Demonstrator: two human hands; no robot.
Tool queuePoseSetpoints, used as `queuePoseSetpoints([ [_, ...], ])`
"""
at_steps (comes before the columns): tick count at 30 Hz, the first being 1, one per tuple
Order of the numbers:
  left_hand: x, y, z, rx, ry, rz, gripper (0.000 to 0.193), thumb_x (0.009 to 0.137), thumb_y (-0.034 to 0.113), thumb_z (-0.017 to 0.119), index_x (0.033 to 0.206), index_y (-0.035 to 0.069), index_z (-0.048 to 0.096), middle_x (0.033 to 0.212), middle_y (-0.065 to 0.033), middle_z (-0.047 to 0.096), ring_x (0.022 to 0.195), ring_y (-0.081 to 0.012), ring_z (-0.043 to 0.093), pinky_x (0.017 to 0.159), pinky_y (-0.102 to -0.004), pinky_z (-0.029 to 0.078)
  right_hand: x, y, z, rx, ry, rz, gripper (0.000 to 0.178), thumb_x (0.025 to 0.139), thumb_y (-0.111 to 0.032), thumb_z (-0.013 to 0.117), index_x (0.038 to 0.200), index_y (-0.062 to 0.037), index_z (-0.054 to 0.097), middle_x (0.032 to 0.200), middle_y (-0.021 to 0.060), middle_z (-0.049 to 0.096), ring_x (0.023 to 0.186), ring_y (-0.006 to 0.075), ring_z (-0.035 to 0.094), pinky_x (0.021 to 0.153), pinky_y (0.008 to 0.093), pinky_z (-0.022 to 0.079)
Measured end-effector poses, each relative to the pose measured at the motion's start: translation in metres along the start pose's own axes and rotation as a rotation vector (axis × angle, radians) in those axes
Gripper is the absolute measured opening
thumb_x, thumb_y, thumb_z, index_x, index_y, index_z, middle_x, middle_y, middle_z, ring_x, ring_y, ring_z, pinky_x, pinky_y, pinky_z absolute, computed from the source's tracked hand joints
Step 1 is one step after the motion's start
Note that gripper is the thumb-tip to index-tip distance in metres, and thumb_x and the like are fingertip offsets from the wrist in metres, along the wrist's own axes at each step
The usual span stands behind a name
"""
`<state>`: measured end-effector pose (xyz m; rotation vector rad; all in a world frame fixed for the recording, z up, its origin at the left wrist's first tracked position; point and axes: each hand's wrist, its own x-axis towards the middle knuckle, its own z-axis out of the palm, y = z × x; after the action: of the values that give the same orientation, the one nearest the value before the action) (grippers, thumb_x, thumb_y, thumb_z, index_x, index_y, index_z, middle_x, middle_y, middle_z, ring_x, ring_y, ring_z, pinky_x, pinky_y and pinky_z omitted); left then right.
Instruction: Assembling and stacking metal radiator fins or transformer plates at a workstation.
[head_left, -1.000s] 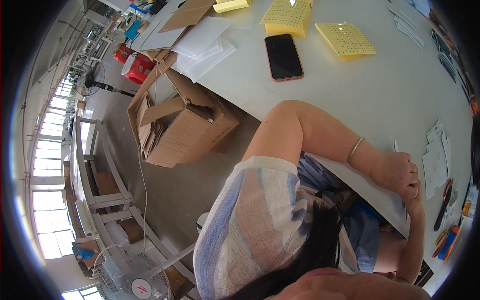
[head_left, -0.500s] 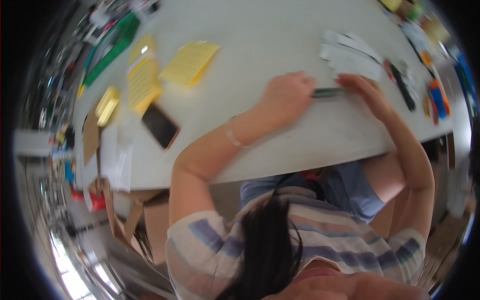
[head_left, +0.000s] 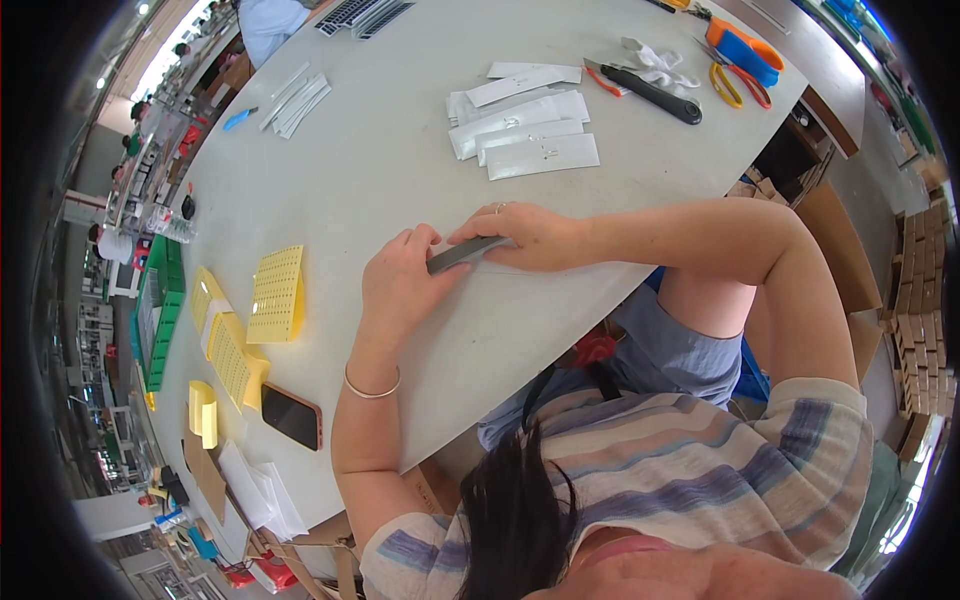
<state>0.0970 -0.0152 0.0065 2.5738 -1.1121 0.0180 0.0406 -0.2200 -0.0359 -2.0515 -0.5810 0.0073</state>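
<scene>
A dark grey, narrow flat bar (head_left: 464, 254) lies between my two hands, low over the white table (head_left: 380, 180). My left hand (head_left: 402, 283) grips its left end, with the thumb along the near side. Around the other end close the fingers of my right hand (head_left: 530, 237), which wears a ring. My fingers cover both ends of the bar. Farther off are several white flat strips (head_left: 540, 152) in a loose overlapping pile, some with small marks or holes.
Near the far edge lie a black-handled cutter (head_left: 655, 95), a white cloth (head_left: 660, 65) and orange-handled pliers (head_left: 745, 85). To the left are yellow label sheets (head_left: 276, 297), a phone (head_left: 291, 416) and a green tray (head_left: 160, 315). More strips (head_left: 297, 103) sit at the far left.
The view has turned, so the table and its things appear shifted and rotated. Both hands still hold the bar, which now shows sharply at a slant instead of blurred.
</scene>
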Motion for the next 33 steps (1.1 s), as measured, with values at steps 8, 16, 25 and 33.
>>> queuePoseSetpoints([
  [8, 0.005, -0.028, -0.026, 0.14, -0.188, -0.136, 0.045, 0.063, 0.03, 0.082, 0.093, 0.006, 0.058, 0.085, -0.0071, 0.063, 0.081, -0.0239, 0.062, 0.072, -0.0371, 0.048, 0.008, 0.001, -0.011, 0.011, 0.068, 0.115, 0.027, 0.085, -0.002, 0.055, 0.112, -0.0073, 0.059, 0.102, 0.0131, 0.059, 0.099, 0.0309, 0.056, 0.086, 0.0409, 0.044],
  [16, 0.015, -0.04, 0.015, -0.865, 0.059, -0.163, 0.049, 0.073, 0.014, 0.076, 0.117, 0.005, 0.055, 0.107, -0.0052, 0.058, 0.099, -0.0151, 0.055, 0.089, -0.0305, 0.043, 0.007, 0.009, -0.008, 0.041, 0.161, 0.168, 0.03, 0.083, -0.003, 0.056, 0.112, -0.0064, 0.058, 0.105, 0.0144, 0.058, 0.102, 0.0315, 0.055, 0.088, 0.0408, 0.044],
  [25, 0.009, -0.024, 0.027, -0.508, 0.044, 0.035, 0.047, 0.074, 0.007, 0.073, 0.118, 0.005, 0.055, 0.104, -0.0045, 0.058, 0.089, -0.0127, 0.055, 0.08, -0.0266, 0.045, 0.006, 0.012, -0.009, -0.062, 0.097, 0.069, 0.043, 0.081, -0.001, 0.058, 0.123, -0.0043, 0.05, 0.115, 0.0157, 0.054, 0.113, 0.0299, 0.05, 0.097, 0.0384, 0.042],
  [33, 0.012, -0.015, 0.02, -0.315, 0.123, 0.137, 0.024, 0.066, 0.006, 0.076, 0.087, 0.005, 0.065, 0.083, -0.0084, 0.061, 0.076, -0.0253, 0.058, 0.066, -0.0332, 0.048, 0.011, 0.016, -0.077, -0.432, 0.046, -0.14, 0.072, 0.075, -0.031, 0.073, 0.137, -0.0099, 0.043, 0.138, 0.0152, 0.044, 0.126, 0.0312, 0.041, 0.106, 0.0427, 0.03],
])
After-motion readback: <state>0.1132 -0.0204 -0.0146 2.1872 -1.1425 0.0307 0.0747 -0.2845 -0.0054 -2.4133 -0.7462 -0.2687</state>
